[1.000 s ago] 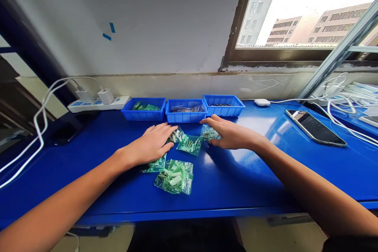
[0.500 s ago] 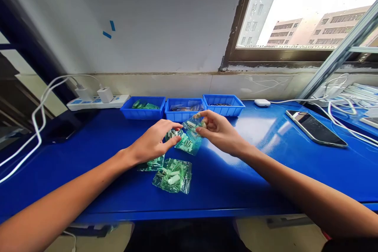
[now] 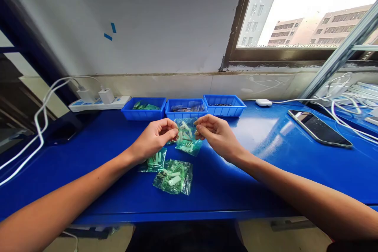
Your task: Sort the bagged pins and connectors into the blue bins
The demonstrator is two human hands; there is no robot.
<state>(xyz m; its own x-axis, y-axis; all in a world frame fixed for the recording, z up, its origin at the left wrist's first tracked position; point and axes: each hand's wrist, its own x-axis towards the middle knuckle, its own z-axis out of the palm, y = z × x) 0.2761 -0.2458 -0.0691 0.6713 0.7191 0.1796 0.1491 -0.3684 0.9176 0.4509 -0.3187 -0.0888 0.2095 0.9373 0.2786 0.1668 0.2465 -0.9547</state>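
Note:
A small clear plastic bag (image 3: 185, 126) with white pieces inside is stretched upright between my two hands. My left hand (image 3: 157, 136) pinches its left edge, and my right hand (image 3: 215, 134) pinches the right edge. Right behind and below it, a green-tinted plastic bag (image 3: 190, 147) of small parts lies on the table. Another green bag (image 3: 156, 160) rests under my left wrist. Closest to the table's front lies a bag (image 3: 173, 177) with larger white pieces showing through.
Three blue bins stand along the wall: the left bin (image 3: 143, 115) has green packets, the middle bin (image 3: 185, 115) clear bags, the right bin (image 3: 226, 111) dark small parts. A phone (image 3: 320, 128), white earbud case (image 3: 264, 102) and power strip (image 3: 113, 103) lie on the blue table (image 3: 242, 189).
My left hand has closed on the bag's left edge; before, its fingers were apart. The bag has turned from tilted to upright, and my right hand has come slightly lower.

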